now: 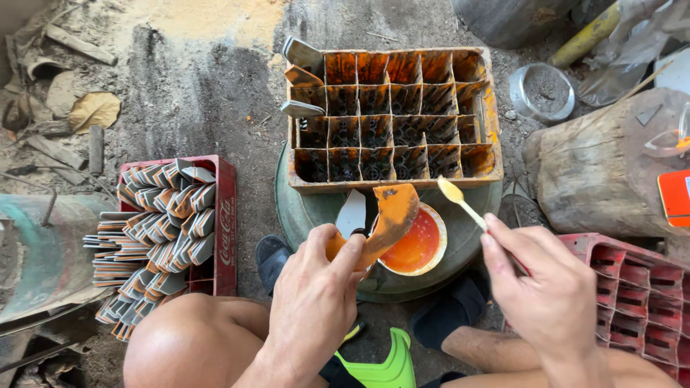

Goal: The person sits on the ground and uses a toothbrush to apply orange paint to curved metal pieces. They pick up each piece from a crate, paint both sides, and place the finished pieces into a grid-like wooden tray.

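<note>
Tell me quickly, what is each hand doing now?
Left hand: closed on an orange-painted blade.
Right hand: closed on a small brush with a yellowish tip.

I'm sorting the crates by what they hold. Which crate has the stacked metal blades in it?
The red crate on the left, beside the person's knee, heaped with grey, orange-edged blades. The orange-stained divided crate shows mostly empty cells, and the red crate at right looks empty.

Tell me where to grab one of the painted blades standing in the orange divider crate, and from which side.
Take the grey blade at the orange crate's left edge by its upper end, coming from above. It stands in a narrow compartment with only the top clear of the dividers, and that part looks bare metal, probably free of wet orange paint. Pinch its flat faces and lift straight up.
</note>
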